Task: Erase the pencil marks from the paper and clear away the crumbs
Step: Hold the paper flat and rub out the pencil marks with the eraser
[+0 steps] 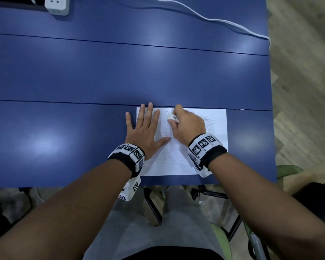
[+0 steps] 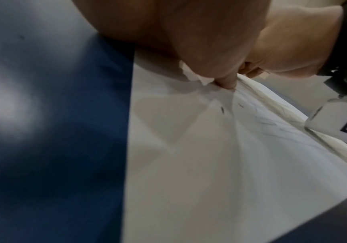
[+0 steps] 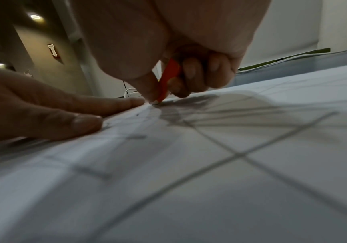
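Observation:
A white sheet of paper (image 1: 212,151) with faint pencil lines lies near the front edge of the blue table (image 1: 83,76). My left hand (image 1: 144,128) presses flat on the sheet's left side, fingers spread and straight. My right hand (image 1: 186,124) pinches a white eraser (image 1: 172,116) with a barcode sleeve, its tip down on the paper's upper middle. In the right wrist view the eraser (image 3: 169,77) shows an orange-red sleeve between thumb and fingers, its tip touching the paper (image 3: 210,180) where pencil lines cross. In the left wrist view small dark crumbs (image 2: 222,109) lie on the paper (image 2: 210,164).
A white power strip (image 1: 57,5) sits at the table's far left. A white cable (image 1: 214,20) runs across the far right and drops over the right edge. The table's front edge lies just below the paper, with my lap and a chair frame beneath.

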